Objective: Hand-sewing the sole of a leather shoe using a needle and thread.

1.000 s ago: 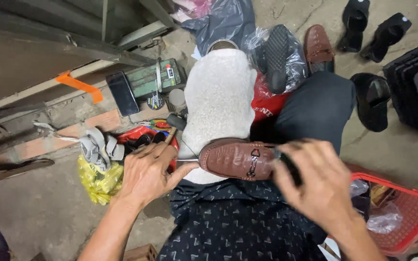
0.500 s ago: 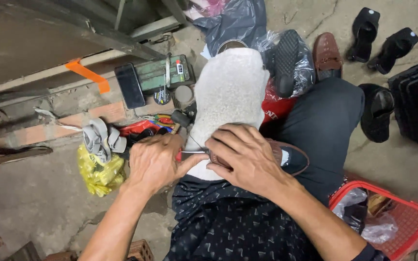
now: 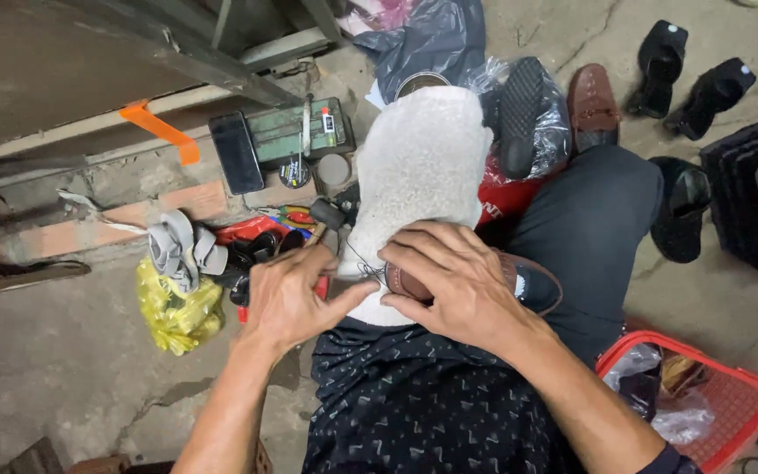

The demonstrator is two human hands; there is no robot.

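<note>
Brown shoe [image 3: 519, 281] lies under the right hand [image 3: 454, 281], fingers spread over it; left hand [image 3: 291, 298] apparently pinching thread [image 3: 363, 266]

Brown leather shoe [image 3: 532, 283] on lap atop white fuzzy cloth [image 3: 418, 167], yellow plastic bag [image 3: 173, 312] left, red plastic basket [image 3: 739, 408] right, black phone [image 3: 236, 153] behind

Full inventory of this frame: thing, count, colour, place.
brown leather shoe: 1, brown, on the lap under the right hand
white fleecy cloth: 1, white, over the knee
second brown shoe: 1, brown, floor, top
black sandals: 2, black, top right
red plastic basket: 1, red, lower right
yellow plastic bag: 1, yellow, left floor
black phone: 1, black, beside a green tin
green tin: 1, green, top centre
left hand: pinching a thread at the shoe's toe
right hand: pressed over the shoe
</note>
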